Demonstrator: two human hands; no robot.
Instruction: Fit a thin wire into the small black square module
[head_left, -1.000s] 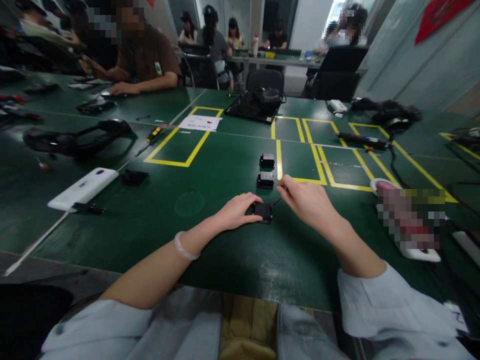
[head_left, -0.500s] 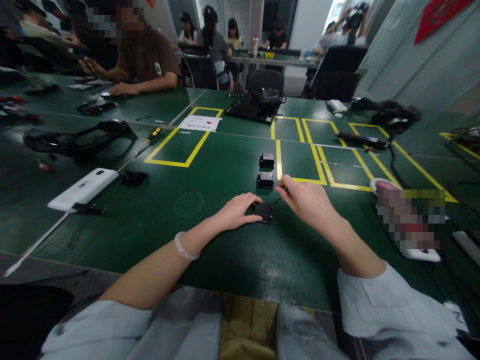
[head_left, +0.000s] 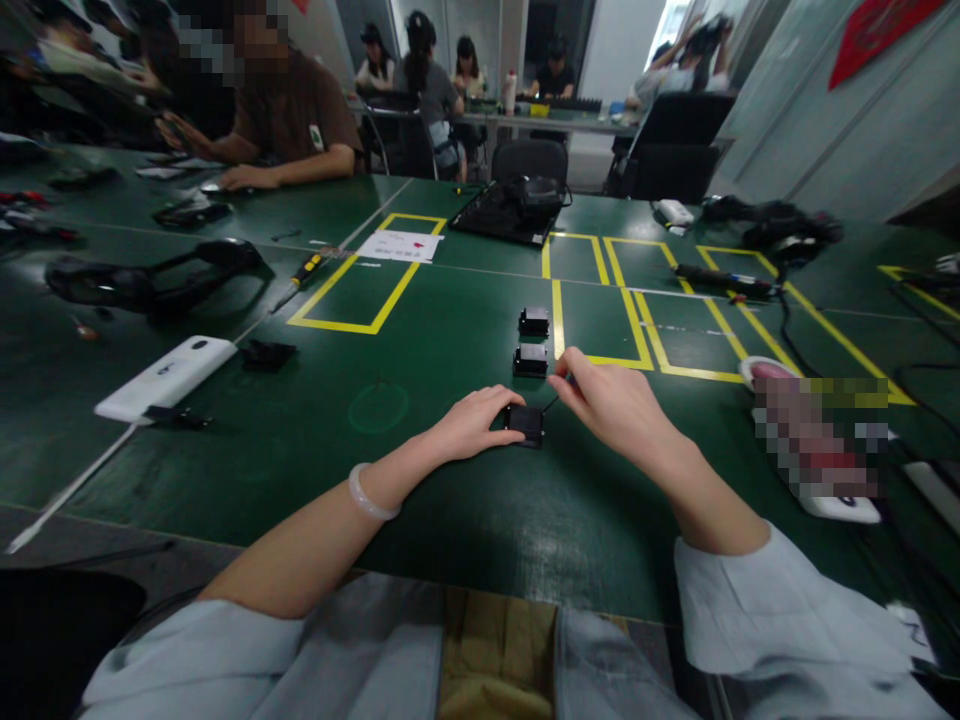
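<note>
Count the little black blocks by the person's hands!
3. One block is held by the left hand; a second block sits just past the first, and a third block behind that. Some might be hidden.

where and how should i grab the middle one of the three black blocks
Probably by the raised body of the middle black block, pinched across its left and right sides, coming from above left. It sits flat with its top uncovered; the far block stands behind, the near block in front, and the right hand is close on its right.
</note>
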